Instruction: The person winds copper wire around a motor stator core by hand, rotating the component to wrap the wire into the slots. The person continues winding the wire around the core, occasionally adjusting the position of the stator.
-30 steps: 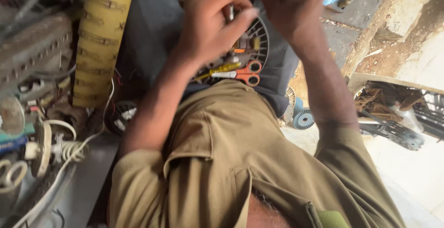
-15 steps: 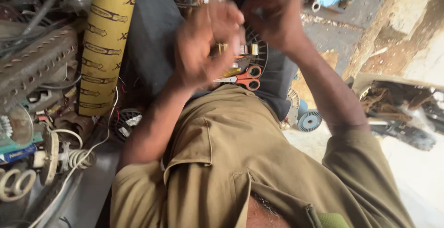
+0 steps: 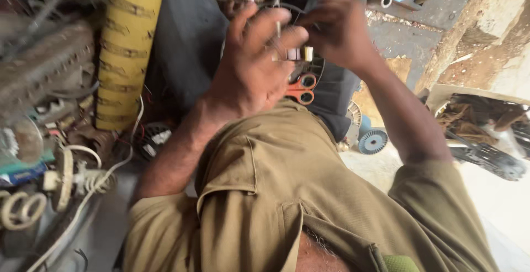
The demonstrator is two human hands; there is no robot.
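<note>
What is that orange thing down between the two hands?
Orange-handled scissors lie below the gap between the left hand and right hand, in the head view.

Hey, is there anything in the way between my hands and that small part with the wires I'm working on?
Nothing visible does. The left hand and right hand are both already on the small wired part, fingers closed around it. The orange-handled scissors lie below, behind the hands, not between them and the part.

A cluttered repair workshop: coiled wires (image 3: 83,181), orange-handled scissors (image 3: 301,88), fan parts (image 3: 373,141) and scrap metal (image 3: 44,65) lie about.
</note>
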